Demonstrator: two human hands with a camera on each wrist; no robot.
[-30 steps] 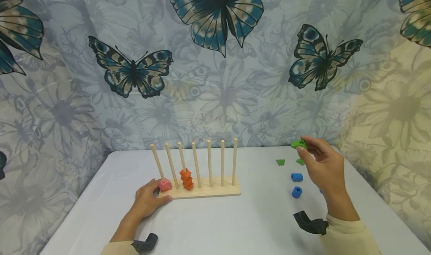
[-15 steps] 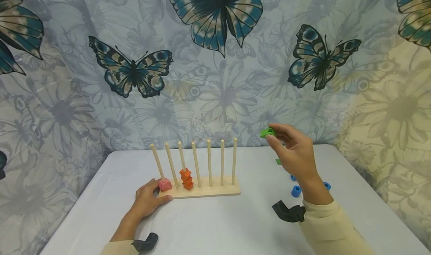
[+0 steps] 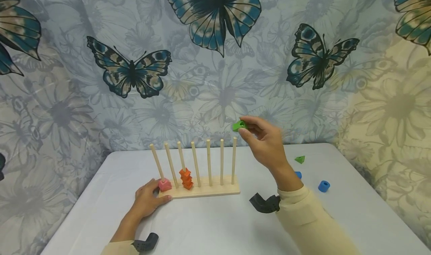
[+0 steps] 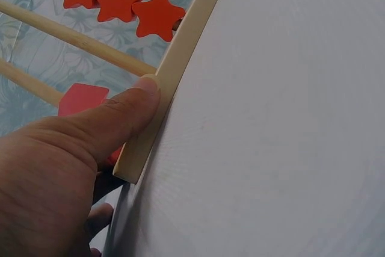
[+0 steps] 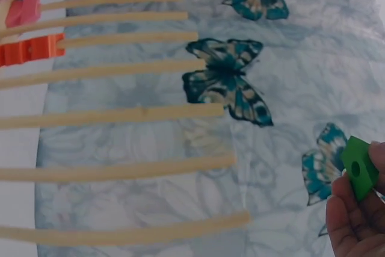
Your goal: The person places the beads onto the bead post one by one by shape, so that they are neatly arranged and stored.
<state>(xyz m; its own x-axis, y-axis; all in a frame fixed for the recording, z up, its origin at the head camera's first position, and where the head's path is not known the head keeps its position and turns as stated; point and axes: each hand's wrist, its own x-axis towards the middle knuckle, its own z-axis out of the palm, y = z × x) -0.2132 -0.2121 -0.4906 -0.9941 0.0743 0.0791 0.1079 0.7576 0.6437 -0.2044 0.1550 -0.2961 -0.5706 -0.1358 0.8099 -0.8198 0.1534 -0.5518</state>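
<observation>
A wooden peg rack with several upright pegs stands on the table. My left hand grips the left end of its base, the thumb along the front edge in the left wrist view. Beside those fingers a pink block sits low on the leftmost peg. Three orange star beads are stacked on the third peg from the left. My right hand pinches a green block between thumb and fingers, raised just above the top of the rightmost peg. A hole shows in the green block's face in the right wrist view.
On the white table, to the right, lie another green block and a blue cylinder with a hole. A second blue piece is partly hidden by the right wrist. A butterfly-patterned cloth hangs behind.
My right hand has carried the green block leftward and somewhat up, from over the loose pieces to the rack's right end. The left hand and the rack have stayed put.
</observation>
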